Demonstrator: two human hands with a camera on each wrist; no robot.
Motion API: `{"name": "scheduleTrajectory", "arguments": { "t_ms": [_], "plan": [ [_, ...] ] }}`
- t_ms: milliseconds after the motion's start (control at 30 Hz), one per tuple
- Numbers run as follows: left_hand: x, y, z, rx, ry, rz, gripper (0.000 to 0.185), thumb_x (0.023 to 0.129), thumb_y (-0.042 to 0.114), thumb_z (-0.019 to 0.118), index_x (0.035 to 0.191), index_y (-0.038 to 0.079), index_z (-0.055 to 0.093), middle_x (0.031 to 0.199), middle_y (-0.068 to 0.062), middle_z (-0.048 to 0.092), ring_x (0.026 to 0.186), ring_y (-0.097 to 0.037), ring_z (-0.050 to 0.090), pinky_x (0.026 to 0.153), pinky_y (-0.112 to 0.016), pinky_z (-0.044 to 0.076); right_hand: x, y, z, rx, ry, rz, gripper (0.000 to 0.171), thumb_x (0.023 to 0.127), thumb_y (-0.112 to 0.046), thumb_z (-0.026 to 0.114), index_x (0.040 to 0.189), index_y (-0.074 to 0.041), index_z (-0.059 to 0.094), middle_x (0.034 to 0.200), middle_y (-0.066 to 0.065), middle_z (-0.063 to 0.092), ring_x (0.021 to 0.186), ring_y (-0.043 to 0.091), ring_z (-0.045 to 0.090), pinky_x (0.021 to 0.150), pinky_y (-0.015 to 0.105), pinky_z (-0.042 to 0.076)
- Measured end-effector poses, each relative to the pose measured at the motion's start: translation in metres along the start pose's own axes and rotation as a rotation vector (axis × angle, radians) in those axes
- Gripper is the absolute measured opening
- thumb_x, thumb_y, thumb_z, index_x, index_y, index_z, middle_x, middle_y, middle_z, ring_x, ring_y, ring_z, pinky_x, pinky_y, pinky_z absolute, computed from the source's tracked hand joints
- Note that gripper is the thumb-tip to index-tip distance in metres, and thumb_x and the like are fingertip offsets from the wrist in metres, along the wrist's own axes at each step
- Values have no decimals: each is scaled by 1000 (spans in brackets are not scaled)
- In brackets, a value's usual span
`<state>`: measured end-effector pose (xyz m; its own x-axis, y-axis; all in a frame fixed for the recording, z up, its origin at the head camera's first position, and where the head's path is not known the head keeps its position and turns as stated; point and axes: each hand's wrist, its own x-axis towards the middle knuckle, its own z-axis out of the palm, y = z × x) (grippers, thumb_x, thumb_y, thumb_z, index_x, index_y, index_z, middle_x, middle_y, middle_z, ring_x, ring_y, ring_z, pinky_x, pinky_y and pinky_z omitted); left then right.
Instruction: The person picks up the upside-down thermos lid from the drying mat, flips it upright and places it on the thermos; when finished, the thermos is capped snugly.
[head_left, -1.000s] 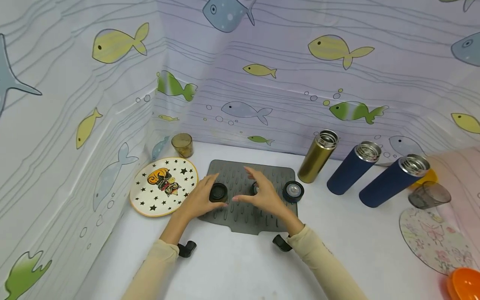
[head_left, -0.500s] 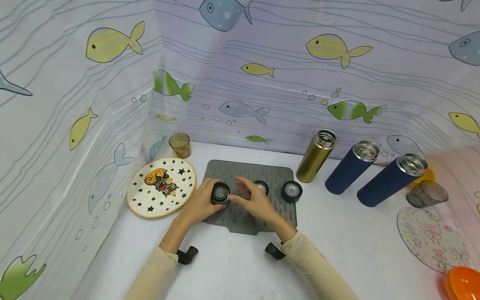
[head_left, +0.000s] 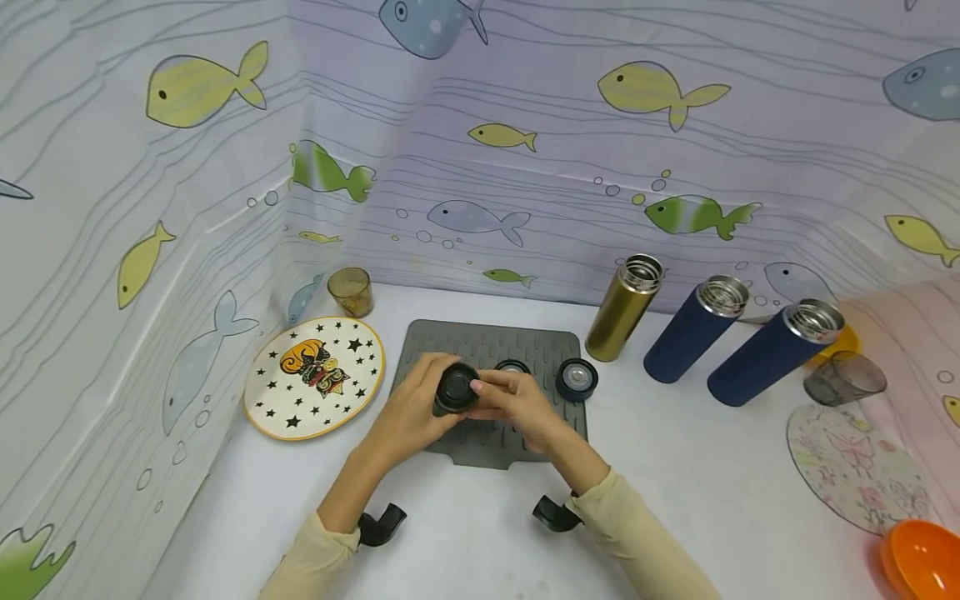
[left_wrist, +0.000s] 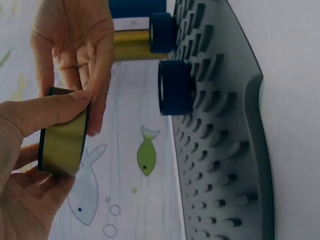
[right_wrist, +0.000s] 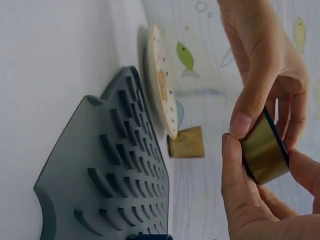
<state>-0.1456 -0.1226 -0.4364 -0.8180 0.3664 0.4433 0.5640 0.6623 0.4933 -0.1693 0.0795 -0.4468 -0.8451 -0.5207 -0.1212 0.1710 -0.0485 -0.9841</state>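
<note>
Two hands grip one gold lid (head_left: 455, 388) above the mat (head_left: 487, 346).
Left hand (head_left: 408, 412) pinches its rim at 9 o'clock; right hand (head_left: 517, 404) at 3 o'clock.

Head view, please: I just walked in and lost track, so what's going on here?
A person holds a gold-sided bottle lid above the grey mat, the left hand and right hand both gripping it. Two dark blue lids lie on the mat. Three open flasks, a gold flask and two navy ones, stand to the right.
</note>
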Motion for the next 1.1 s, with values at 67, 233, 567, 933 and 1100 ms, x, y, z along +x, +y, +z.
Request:
{"name": "scheduleTrajectory", "arguments": {
  "t_ms": [67, 233, 567, 933, 1100],
  "plan": [
    [0, 3, 0, -10, -2, 7, 76, 70, 11, 91, 134, 1, 52, 127, -12, 54, 116, -26, 60, 98, -40, 52, -2, 0, -1, 52, 1, 1, 47, 101, -19, 58, 139, 7, 50, 126, 26, 63, 99, 21, 72, 91, 36, 57],
    [3, 4, -1, -182, -70, -68, 84, 75, 21, 89, 145, 8, 45, 138, -10, 50, 127, -27, 54, 105, -45, 47, -8, -2, -2, 62, 75, -23, 48, 97, -13, 64, 137, 9, 50, 125, 26, 63, 98, 21, 72, 88, 35, 58],
    [12, -7, -8, -806, -147, -378, 63, 94, 15, 69, 148, 0, 40, 152, -22, 42, 142, -35, 41, 114, -35, 37, -19, 6, 3, -539, 250, -431, 45, 87, -2, 73, 129, 7, 58, 121, 23, 66, 110, 34, 68, 89, 29, 57],
    [13, -5, -5, -798, -264, -393, 74, 87, 21, 77, 148, 1, 42, 151, -21, 44, 141, -36, 42, 115, -43, 35, -28, 8, -9, -1288, 293, -1050, 37, 93, -2, 66, 128, 8, 58, 131, 23, 60, 121, 35, 61, 96, 35, 54],
    [13, -3, -2, -782, -269, -336, 82, 81, 17, 83, 150, 8, 41, 154, -14, 43, 145, -29, 38, 118, -41, 32, -28, 8, -13, -1424, 295, -1236, 28, 104, -3, 44, 123, 9, 61, 128, 24, 62, 120, 36, 62, 97, 34, 54]
  ]
}}
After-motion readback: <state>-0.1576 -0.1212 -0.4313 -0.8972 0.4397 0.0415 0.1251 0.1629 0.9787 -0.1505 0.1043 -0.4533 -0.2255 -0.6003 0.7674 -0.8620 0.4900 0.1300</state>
